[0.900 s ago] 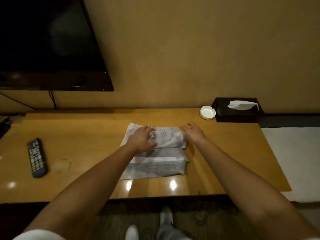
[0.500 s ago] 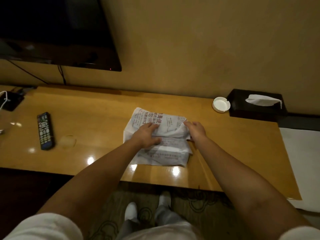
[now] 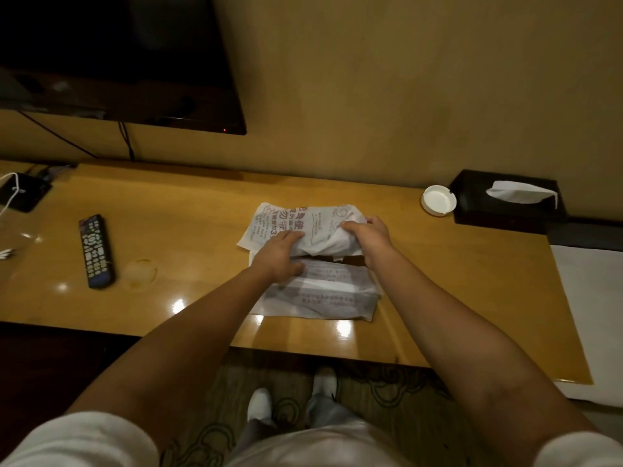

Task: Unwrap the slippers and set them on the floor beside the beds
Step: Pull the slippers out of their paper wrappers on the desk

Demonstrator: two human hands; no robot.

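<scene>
Since the frame half a second back, my right hand (image 3: 365,232) has bunched the far packet's right end and raised it; a dark gap now shows under that end. My left hand (image 3: 282,256) has shifted little.

Two wrapped slipper packets on the desk (image 3: 188,230), mid-desk, straight ahead of me. Far packet (image 3: 303,224): printed wrapper, long axis left-right, parallel to the desk edge. Near packet (image 3: 320,294) lies flat just in front of it, same axis, untouched.

Right hand: fingers clenched on wrapper at the far packet's right end. Left hand: palm down across both packets, fingertips on the far one, thumb on the near; pressing, not clearly gripping.

Judgement: lift comes from the right end, so the right hand leads; left hand anchors. Slippers themselves not visible through wrapping.
</scene>
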